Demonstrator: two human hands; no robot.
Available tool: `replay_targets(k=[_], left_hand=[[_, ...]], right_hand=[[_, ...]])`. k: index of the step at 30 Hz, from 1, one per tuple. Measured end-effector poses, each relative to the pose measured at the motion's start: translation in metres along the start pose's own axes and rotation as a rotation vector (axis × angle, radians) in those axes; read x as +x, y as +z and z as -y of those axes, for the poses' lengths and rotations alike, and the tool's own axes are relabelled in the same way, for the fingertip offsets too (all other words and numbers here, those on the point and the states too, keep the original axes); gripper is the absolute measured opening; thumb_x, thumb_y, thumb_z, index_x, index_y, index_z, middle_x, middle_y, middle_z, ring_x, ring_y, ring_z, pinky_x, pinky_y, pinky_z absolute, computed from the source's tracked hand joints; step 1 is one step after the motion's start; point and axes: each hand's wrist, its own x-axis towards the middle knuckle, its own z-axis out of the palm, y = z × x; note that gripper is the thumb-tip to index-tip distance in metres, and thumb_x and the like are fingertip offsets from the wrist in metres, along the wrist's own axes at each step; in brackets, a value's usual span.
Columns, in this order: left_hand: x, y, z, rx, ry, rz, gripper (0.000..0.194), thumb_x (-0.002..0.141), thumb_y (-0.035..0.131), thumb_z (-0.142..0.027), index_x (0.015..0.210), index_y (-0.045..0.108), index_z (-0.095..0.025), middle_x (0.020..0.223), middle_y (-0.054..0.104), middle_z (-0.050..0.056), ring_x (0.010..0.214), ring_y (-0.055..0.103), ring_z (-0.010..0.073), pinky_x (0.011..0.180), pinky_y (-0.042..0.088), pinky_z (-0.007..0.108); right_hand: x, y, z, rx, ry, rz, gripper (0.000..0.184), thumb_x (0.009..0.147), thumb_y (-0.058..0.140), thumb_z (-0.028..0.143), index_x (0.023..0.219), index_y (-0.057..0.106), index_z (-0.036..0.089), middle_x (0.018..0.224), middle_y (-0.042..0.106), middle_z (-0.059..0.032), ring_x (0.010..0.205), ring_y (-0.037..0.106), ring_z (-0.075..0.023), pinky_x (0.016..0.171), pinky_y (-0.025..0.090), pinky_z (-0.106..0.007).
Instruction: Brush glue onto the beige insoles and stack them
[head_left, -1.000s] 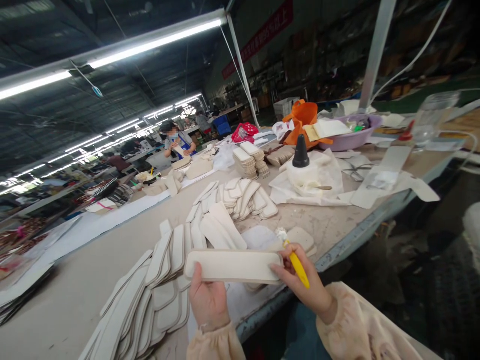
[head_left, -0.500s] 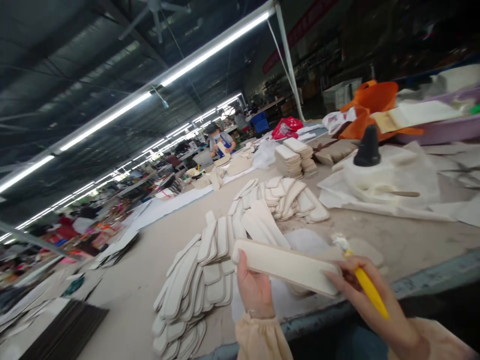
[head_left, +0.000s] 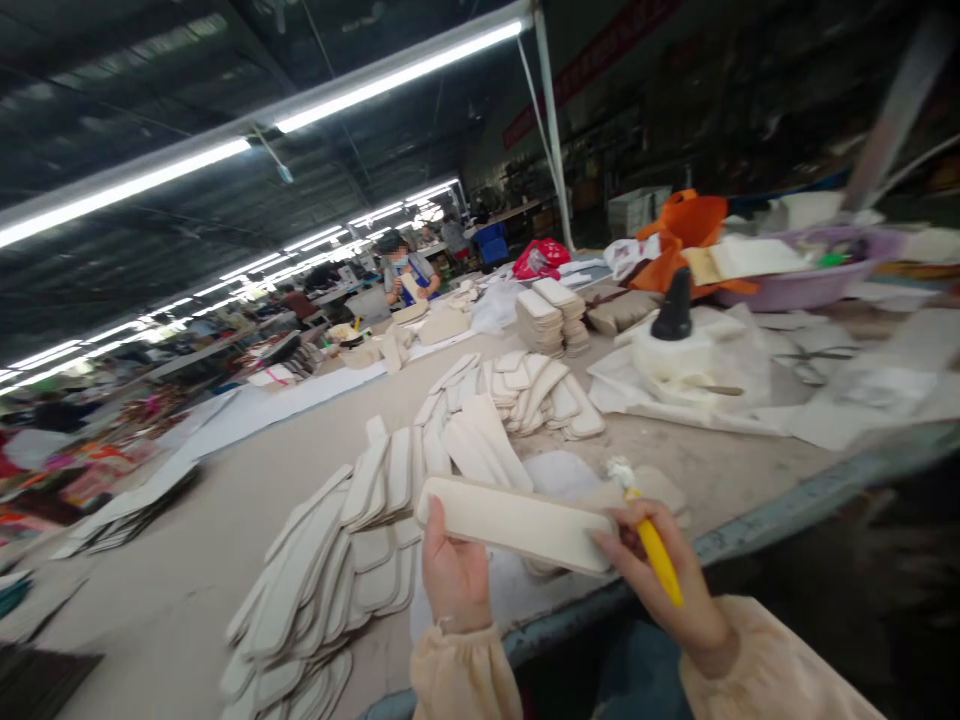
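Observation:
Between my two hands is a long cream strip (head_left: pixel 517 522) with rounded ends, held nearly level above the table edge. My left hand (head_left: pixel 455 570) is closed on its left end, thumb on top. The fingertips of my right hand (head_left: pixel 660 560) pinch the right end. That same hand also grips a brush (head_left: pixel 660 560) with a yellow handle; its white-coated tip points up and away from me. Just behind the strip lie fanned-out cream strips (head_left: pixel 472 445), and a larger overlapping pile (head_left: pixel 322 580) is to the left of my left hand.
A white tub (head_left: pixel 664 350) with a black cone on top stands on plastic sheeting at the right. Scissors (head_left: pixel 814 355) and a purple basin (head_left: pixel 802 285) are beyond. Stacked pieces (head_left: pixel 547 318) sit farther back. Across the table, a person (head_left: pixel 409 270) holds a similar piece.
The whole view has turned to the right, so the things appear farther left. Both hands keep their hold on the strip, and the brush stays in my right hand.

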Motion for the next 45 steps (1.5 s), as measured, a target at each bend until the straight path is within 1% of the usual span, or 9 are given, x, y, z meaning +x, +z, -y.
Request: replay_targets(k=[4,12,17,21,24,32,36,39,45], left_hand=[[0.009,-0.004,0.001,0.014,-0.015,-0.015,0.022,0.092,0.049,-0.02,0.104,0.068,-0.018,0.09,0.076,0.002,0.097,0.068,0.0123,0.096,0.05,0.026],[0.011,-0.004,0.002,0.046,0.0,-0.015,0.026,0.092,0.049,-0.018,0.113,0.064,-0.018,0.1,0.075,0.004,0.11,0.063,0.015,0.1,0.048,0.028],[0.012,-0.004,0.004,0.047,-0.014,-0.018,0.023,0.092,0.05,-0.02,0.108,0.066,-0.018,0.101,0.075,0.003,0.11,0.063,0.0146,0.101,0.047,0.029],[0.009,-0.003,0.007,0.039,-0.013,-0.04,0.02,0.091,0.051,-0.02,0.103,0.067,-0.017,0.099,0.075,0.004,0.109,0.064,0.0144,0.097,0.05,0.026],[0.006,-0.004,0.008,0.025,-0.005,-0.042,0.018,0.09,0.053,-0.02,0.1,0.068,-0.015,0.097,0.075,0.007,0.106,0.065,0.0166,0.094,0.052,0.028],[0.003,-0.007,0.01,-0.036,0.042,0.016,0.021,0.087,0.059,-0.023,0.104,0.067,-0.014,0.102,0.074,0.009,0.104,0.066,0.0201,0.092,0.054,0.031],[0.001,-0.01,0.011,-0.055,-0.019,0.075,0.024,0.088,0.058,-0.028,0.106,0.067,-0.015,0.105,0.073,0.011,0.104,0.067,0.0221,0.092,0.054,0.034],[-0.001,-0.012,0.014,-0.058,-0.072,0.108,0.026,0.088,0.057,-0.029,0.105,0.068,-0.013,0.106,0.073,0.013,0.103,0.067,0.0231,0.094,0.053,0.036],[-0.001,-0.014,0.017,-0.068,-0.095,0.08,0.023,0.089,0.056,-0.025,0.105,0.067,-0.013,0.104,0.073,0.012,0.104,0.067,0.0217,0.096,0.052,0.036]], right_hand=[[0.001,0.002,-0.001,0.048,0.019,0.043,0.031,0.08,0.069,0.035,0.092,0.042,0.026,0.086,0.057,0.0022,0.062,0.054,-0.0102,0.055,0.048,-0.022],[0.002,0.002,0.006,0.082,0.045,0.061,0.029,0.081,0.068,0.034,0.091,0.042,0.025,0.084,0.054,0.0034,0.063,0.052,-0.0089,0.055,0.046,-0.021],[0.003,0.002,0.003,0.074,0.044,0.063,0.029,0.08,0.068,0.033,0.092,0.042,0.026,0.083,0.054,0.0038,0.061,0.051,-0.0085,0.054,0.045,-0.02],[0.001,0.001,0.003,0.056,0.044,0.05,0.029,0.081,0.068,0.034,0.093,0.043,0.026,0.087,0.057,0.0019,0.064,0.054,-0.0101,0.056,0.047,-0.021],[0.0,-0.001,0.003,0.02,0.042,0.015,0.03,0.079,0.07,0.035,0.094,0.046,0.025,0.087,0.058,0.0006,0.065,0.056,-0.011,0.057,0.049,-0.021],[0.0,-0.007,-0.018,-0.083,-0.025,-0.033,0.037,0.072,0.075,0.037,0.096,0.051,0.023,0.09,0.057,-0.0022,0.072,0.057,-0.0147,0.061,0.051,-0.022],[-0.003,-0.009,-0.023,-0.076,-0.037,-0.052,0.037,0.072,0.076,0.035,0.097,0.05,0.024,0.096,0.057,-0.0034,0.076,0.057,-0.0152,0.068,0.052,-0.023],[-0.002,-0.009,-0.023,-0.092,-0.031,-0.038,0.036,0.073,0.075,0.035,0.096,0.049,0.024,0.098,0.057,-0.0035,0.074,0.057,-0.015,0.067,0.051,-0.025],[0.0,-0.007,-0.02,-0.092,-0.006,-0.053,0.036,0.072,0.076,0.036,0.093,0.048,0.025,0.095,0.058,-0.0029,0.072,0.056,-0.0151,0.062,0.049,-0.026]])
